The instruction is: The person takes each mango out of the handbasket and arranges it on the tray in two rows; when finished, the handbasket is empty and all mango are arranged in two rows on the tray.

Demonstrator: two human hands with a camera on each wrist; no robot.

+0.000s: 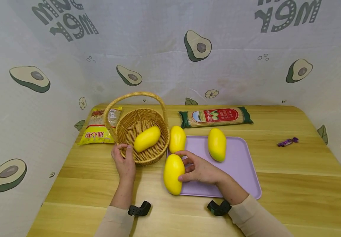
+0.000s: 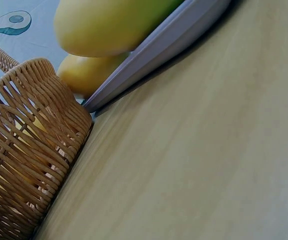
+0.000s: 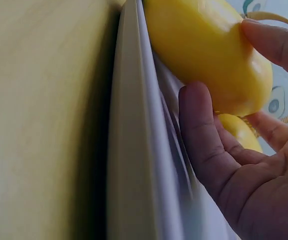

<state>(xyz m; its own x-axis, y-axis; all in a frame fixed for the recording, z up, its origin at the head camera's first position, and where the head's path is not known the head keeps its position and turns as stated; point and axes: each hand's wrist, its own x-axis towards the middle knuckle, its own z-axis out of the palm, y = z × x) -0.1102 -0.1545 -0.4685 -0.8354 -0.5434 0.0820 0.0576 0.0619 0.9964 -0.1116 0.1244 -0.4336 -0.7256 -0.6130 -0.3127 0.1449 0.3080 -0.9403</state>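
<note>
My left hand (image 1: 125, 164) grips the near left rim of a wicker basket (image 1: 148, 160) with a tall arched handle. Inside the basket lies one yellow mango (image 1: 147, 139). With thumb and fingers spread around it, my right hand (image 1: 201, 169) holds another mango (image 1: 172, 174) at the left edge of a lilac tray (image 1: 235, 171). The right wrist view shows the thumb and fingers against this mango (image 3: 208, 50), close to the tray's rim (image 3: 148, 125). Behind it a third mango (image 1: 177, 139) sits by the tray's corner. A further mango (image 1: 217, 144) lies on the tray.
Left of the basket is a yellow bag of pasta (image 1: 97, 131). A long pack of spaghetti (image 1: 216, 117) lies behind the tray, and a purple wrapped candy (image 1: 287, 142) is on the right of the wooden table (image 1: 295, 184). A patterned cloth (image 1: 158, 59) hangs behind.
</note>
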